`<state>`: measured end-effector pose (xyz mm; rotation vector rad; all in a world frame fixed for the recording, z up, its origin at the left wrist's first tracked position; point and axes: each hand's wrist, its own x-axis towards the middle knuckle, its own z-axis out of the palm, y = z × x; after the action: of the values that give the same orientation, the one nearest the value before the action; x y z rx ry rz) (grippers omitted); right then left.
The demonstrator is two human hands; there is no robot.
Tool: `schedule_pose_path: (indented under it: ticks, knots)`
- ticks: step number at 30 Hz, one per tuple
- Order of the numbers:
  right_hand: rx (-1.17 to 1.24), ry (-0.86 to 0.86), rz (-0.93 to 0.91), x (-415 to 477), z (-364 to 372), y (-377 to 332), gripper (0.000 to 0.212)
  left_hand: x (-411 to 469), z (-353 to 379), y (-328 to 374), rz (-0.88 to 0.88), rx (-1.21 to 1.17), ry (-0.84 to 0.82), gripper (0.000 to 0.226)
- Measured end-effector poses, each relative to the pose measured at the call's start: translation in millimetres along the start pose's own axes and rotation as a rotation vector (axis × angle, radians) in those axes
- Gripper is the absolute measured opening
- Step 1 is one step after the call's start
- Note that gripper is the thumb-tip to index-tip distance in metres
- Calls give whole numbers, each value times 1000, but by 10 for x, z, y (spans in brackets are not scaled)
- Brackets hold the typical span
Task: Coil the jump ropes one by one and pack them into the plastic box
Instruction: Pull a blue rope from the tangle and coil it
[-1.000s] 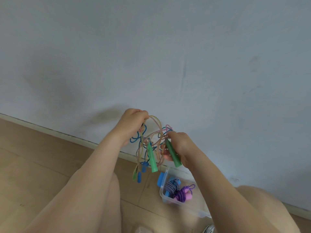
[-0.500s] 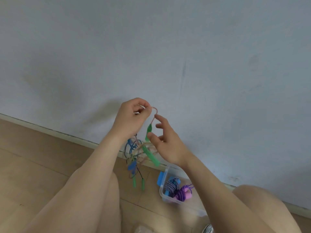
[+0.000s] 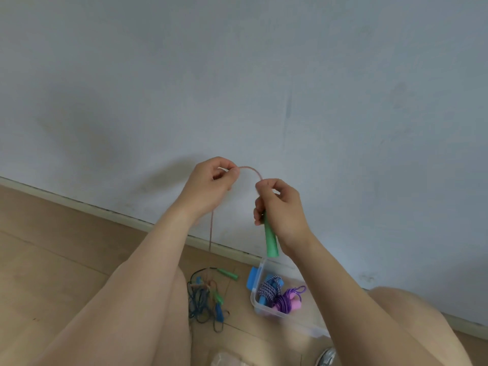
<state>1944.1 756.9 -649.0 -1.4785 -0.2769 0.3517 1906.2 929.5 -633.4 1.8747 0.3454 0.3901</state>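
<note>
My right hand [image 3: 281, 207] grips a green handle [image 3: 271, 240] of a jump rope, held upright in front of the wall. Its pinkish rope [image 3: 249, 170] arcs from that hand to my left hand [image 3: 211, 184], which pinches it, then hangs down [image 3: 211, 233] to the floor. A tangle of other ropes [image 3: 208, 299] with green and blue handles lies on the floor between my knees. The clear plastic box [image 3: 257, 303] sits to the right of the tangle and holds a coiled striped rope [image 3: 269, 287] and a coiled purple rope [image 3: 287, 301].
A blue lid or clip [image 3: 253, 280] rests on the box's left side. The wall and baseboard [image 3: 111, 215] run close behind. My bare knees [image 3: 148, 313] flank the floor area. A shoe tip [image 3: 326, 357] shows at the bottom edge.
The bundle of ropes that hung from my hands now lies on the floor. My right hand has taken one green handle and my hands have moved apart, stretching the pinkish rope between them.
</note>
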Motion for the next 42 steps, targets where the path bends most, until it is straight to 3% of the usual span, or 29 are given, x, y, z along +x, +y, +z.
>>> schedule_pose_path:
  ticks: [3,6,8,11,13,16,18,21,23,25,28,31,34,38,42]
  knots:
    - [-382,-213,51,38,-50,98,19,-12,11,81,-83,-395,-131,10]
    - [-582,-498,117,-38,22,273,32,-42,86,159,-109,-657,-260,9]
    - [-617,-487,18,-61,77,338,29,-33,143,157,-67,-685,-238,10]
    - [-516,-279,-117,-28,80,276,36,-5,205,88,-79,-432,-91,27]
    - [-318,-148,-201,-16,53,140,38,-2,242,27,-170,-297,-110,49]
    - [14,-24,-259,-20,-12,-74,39,-61,249,3,-309,-183,-383,90]
    - [213,35,-256,-18,-91,-171,36,-127,258,-4,-326,-24,-590,106]
    - [403,109,-257,-14,-227,-277,33,-180,286,-94,-209,358,-686,92]
    - [489,172,-267,-19,-308,-313,32,-149,293,-254,-89,538,-677,55]
    - [556,202,-267,-36,-372,-338,31,-118,288,-386,-91,615,-612,32]
    - [554,189,-174,-86,-427,-349,27,-116,316,-447,-138,540,-503,36]
    - [103,144,69,-140,-499,-286,22,-129,337,-359,-81,470,-432,31]
    - [-379,-51,276,-176,-527,-99,21,-139,293,-259,-14,415,-290,27]
    - [-925,-250,233,-181,-538,42,36,-116,205,-173,76,340,-29,32]
    - [-1237,-674,212,-233,-507,19,47,-117,152,-77,132,263,158,34]
